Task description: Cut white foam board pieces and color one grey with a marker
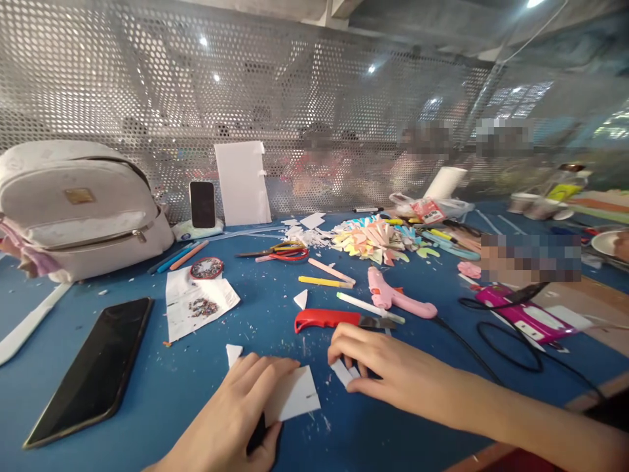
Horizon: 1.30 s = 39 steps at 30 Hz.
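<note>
My left hand is closed on a flat white board piece, its fingers over the far edge and thumb on the near side. A dark mark shows on that board. To its right, my right hand pinches a small white strip between thumb and fingers, just above the blue tabletop. The two pieces are apart. Beyond my hands lies a red-handled knife. A white triangular scrap peeks out beside my left hand, and another white scrap lies behind the knife.
A pink glue gun and several markers lie ahead, with scissors and a heap of coloured paper pieces behind. Leftward are a large phone, a paper with glitter and a backpack. A pink power strip trails cables at right.
</note>
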Each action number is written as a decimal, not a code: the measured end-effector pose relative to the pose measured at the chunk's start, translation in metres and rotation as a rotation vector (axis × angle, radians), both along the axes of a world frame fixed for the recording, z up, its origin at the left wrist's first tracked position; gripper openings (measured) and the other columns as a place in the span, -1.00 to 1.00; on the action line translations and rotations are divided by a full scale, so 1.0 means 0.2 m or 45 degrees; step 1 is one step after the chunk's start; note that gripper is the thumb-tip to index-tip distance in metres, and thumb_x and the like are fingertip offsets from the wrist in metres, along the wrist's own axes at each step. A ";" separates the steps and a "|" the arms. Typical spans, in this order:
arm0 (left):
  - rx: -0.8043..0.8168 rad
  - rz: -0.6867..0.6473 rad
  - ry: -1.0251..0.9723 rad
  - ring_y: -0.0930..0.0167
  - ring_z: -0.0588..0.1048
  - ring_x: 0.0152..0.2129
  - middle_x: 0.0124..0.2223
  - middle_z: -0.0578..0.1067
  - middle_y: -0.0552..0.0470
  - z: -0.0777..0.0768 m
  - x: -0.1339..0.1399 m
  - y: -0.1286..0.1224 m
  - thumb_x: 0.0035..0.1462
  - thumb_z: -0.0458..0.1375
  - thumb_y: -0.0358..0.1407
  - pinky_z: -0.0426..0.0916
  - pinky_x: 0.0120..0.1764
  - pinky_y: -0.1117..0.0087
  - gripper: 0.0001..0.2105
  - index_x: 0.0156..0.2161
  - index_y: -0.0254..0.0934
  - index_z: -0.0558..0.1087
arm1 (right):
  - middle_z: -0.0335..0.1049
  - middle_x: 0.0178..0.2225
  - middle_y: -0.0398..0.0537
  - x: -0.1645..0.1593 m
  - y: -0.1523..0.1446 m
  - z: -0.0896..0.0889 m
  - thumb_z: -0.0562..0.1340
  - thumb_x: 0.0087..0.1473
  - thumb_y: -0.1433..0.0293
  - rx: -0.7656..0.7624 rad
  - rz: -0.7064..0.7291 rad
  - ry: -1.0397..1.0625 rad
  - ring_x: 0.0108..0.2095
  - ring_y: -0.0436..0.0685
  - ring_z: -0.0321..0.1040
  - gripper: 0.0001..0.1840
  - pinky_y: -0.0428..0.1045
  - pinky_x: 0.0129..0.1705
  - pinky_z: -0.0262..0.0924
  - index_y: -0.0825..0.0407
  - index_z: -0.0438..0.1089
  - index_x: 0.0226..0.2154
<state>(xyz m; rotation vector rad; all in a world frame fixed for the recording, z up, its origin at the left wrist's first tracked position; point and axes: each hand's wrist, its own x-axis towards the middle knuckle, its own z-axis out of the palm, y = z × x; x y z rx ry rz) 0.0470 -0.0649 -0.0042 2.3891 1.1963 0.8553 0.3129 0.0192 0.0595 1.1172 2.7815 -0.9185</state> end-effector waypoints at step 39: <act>0.043 0.207 -0.308 0.33 0.45 0.06 0.24 0.21 -0.08 0.03 -0.03 -0.03 0.17 0.03 -0.55 0.37 0.16 0.28 -0.22 0.39 0.08 -0.11 | 0.52 -0.24 -0.04 -0.30 0.25 0.13 0.19 0.30 0.17 -0.343 0.178 0.399 -0.30 0.05 0.49 -0.67 -0.10 -0.34 0.35 0.03 0.32 -0.02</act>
